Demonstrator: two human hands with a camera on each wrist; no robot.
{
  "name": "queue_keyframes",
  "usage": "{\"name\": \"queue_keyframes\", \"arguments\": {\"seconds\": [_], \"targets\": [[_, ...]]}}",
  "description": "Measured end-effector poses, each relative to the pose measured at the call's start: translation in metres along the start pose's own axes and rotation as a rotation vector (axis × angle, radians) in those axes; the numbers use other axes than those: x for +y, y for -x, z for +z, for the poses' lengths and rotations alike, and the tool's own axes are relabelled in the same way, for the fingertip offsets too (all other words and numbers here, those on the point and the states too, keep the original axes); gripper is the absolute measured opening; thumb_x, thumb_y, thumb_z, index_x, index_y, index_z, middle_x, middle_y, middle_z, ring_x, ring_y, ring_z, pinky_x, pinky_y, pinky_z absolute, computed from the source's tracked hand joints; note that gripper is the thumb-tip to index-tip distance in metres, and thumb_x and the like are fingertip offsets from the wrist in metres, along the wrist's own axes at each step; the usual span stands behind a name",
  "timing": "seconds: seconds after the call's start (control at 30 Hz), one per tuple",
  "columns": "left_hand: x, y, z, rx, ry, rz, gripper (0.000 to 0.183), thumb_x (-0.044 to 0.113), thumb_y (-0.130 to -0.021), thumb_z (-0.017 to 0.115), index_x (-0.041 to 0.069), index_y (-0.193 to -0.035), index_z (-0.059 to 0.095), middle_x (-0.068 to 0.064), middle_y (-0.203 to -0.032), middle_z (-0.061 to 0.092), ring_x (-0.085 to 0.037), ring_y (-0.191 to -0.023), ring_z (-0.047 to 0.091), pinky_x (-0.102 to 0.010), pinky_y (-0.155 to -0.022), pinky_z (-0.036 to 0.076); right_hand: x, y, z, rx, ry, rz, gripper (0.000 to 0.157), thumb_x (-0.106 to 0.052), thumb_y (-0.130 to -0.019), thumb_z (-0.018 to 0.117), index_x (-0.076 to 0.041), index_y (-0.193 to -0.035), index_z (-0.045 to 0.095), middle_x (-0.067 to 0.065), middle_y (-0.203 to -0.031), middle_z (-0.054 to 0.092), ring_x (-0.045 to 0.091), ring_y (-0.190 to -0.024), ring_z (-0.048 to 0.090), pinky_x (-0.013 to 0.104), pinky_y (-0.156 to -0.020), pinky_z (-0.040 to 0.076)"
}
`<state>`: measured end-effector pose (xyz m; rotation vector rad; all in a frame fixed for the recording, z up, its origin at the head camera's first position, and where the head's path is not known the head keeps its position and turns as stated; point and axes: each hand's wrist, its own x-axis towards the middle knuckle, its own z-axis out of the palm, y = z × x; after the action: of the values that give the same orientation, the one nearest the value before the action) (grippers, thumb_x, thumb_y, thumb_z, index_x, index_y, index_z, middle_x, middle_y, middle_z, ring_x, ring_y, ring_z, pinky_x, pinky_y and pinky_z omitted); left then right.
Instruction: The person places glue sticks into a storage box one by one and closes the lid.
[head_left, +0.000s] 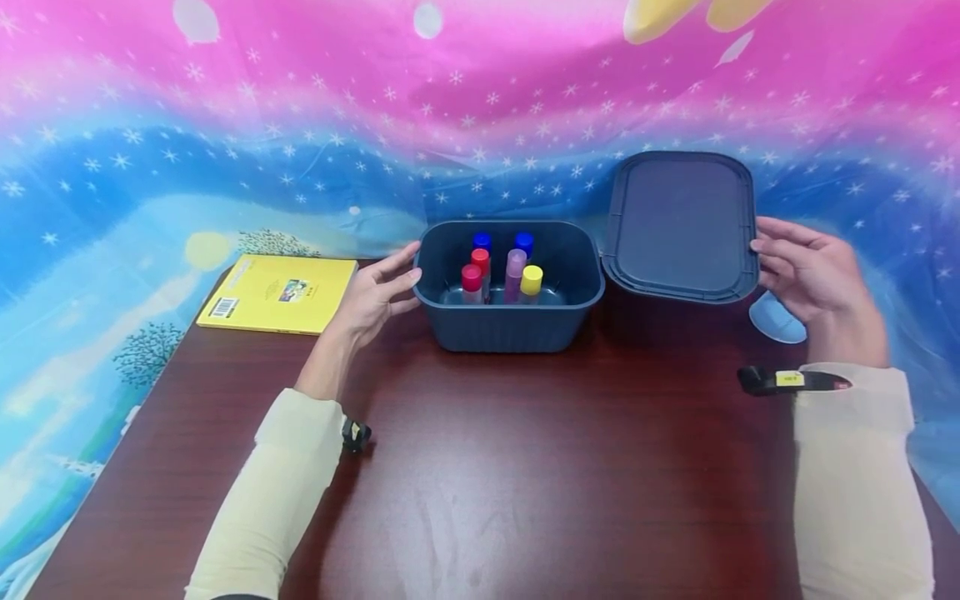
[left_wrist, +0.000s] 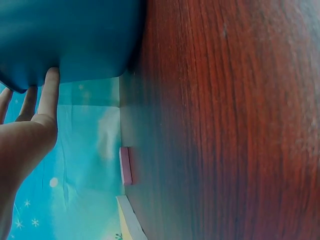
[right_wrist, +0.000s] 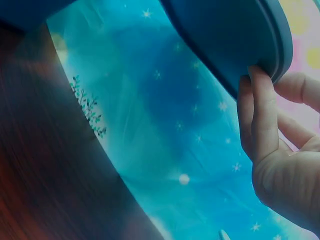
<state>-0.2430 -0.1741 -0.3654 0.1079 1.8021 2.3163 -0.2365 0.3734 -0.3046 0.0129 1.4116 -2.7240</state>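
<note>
In the head view a dark blue-grey plastic box (head_left: 510, 329) stands uncovered near the table's back edge. Inside it stand several small tubes with coloured caps: blue, red, purple and a yellow-capped tube (head_left: 532, 282). My left hand (head_left: 371, 296) touches the box's left end near the rim, its fingers nearly straight against the outer wall. Raised to the right of the box is its matching lid (head_left: 682, 225). My right hand (head_left: 813, 271) pinches the lid's right edge between thumb and fingers, as the right wrist view also shows at the lid's corner (right_wrist: 240, 45).
A yellow booklet (head_left: 281, 292) lies at the back left of the dark wooden table (head_left: 525, 467). Behind the table hangs a pink and blue cloth (head_left: 360, 150) with snowflakes. A light blue round shape (head_left: 780, 319) shows below my right hand.
</note>
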Motion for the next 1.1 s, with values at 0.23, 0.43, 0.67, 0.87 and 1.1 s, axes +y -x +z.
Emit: {"name": "queue_keyframes", "arguments": {"seconds": [0.23,0.43,0.67,0.87,1.1], "targets": [[0.0,-0.001,0.001,-0.004,-0.015,0.007,0.058,0.012,-0.1,0.064,0.013,-0.155,0.044,-0.005,-0.16,0.038,-0.031,-0.14,0.044,-0.041,-0.1,0.052,0.009,0.0,0.015,-0.042,0.006,-0.03,0.032,0.018,-0.096,0.051,0.007,-0.117,0.072,0.022,-0.096,0.075,0.029,-0.079,0.075,0.039,-0.062,0.062],[0.001,0.0,0.0,-0.006,-0.03,0.008,0.058,0.013,-0.1,0.065,0.014,-0.154,0.045,-0.009,-0.158,0.04,-0.031,-0.139,0.046,-0.04,-0.098,0.054,0.019,0.0,0.028,-0.041,0.034,-0.038,0.03,0.017,-0.096,0.054,0.006,-0.118,0.072,0.02,-0.095,0.075,0.027,-0.077,0.075,0.036,-0.06,0.062],[0.006,0.001,-0.005,-0.004,-0.132,0.032,0.06,0.016,-0.098,0.069,0.014,-0.153,0.047,-0.014,-0.153,0.046,-0.032,-0.133,0.053,-0.041,-0.099,0.052,0.031,-0.001,0.038,-0.059,0.011,-0.05,0.03,0.019,-0.094,0.056,0.008,-0.118,0.071,0.021,-0.098,0.075,0.027,-0.077,0.075,0.037,-0.06,0.062],[0.014,0.001,-0.007,0.046,-0.186,0.065,0.058,0.016,-0.097,0.071,0.009,-0.151,0.05,-0.015,-0.151,0.049,-0.027,-0.128,0.058,-0.047,-0.104,0.048,0.037,-0.001,0.046,-0.094,0.0,-0.053,0.031,0.019,-0.094,0.056,0.008,-0.12,0.07,0.022,-0.1,0.074,0.027,-0.077,0.075,0.037,-0.061,0.062],[0.029,0.001,-0.002,0.101,-0.237,0.087,0.053,0.019,-0.097,0.071,0.011,-0.147,0.055,-0.015,-0.149,0.051,-0.025,-0.123,0.062,-0.045,-0.107,0.047,0.042,-0.001,0.06,-0.133,0.013,-0.048,0.033,0.018,-0.095,0.056,0.007,-0.123,0.068,0.022,-0.104,0.073,0.027,-0.081,0.075,0.038,-0.063,0.063]]}}
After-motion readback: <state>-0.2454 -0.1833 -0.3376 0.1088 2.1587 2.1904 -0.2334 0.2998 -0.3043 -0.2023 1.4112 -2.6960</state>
